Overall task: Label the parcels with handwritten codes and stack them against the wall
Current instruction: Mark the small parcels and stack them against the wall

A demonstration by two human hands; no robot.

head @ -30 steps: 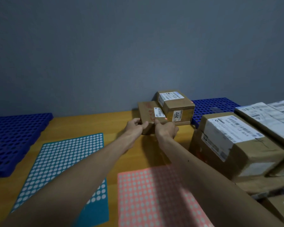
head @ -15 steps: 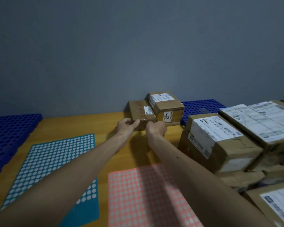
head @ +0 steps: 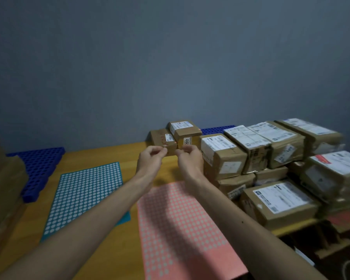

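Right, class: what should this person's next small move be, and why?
Probably draw both hands back and reach right for a parcel from the pile. The small parcel, red marks on top, sits at the wall beside a taller parcel; left hand and right hand hover curled at its near edge, contact unclear.

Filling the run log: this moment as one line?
step: stacking; small brown cardboard parcel: at grey wall; left hand: fingers curled at its front edge; right hand: same; grip: unclear
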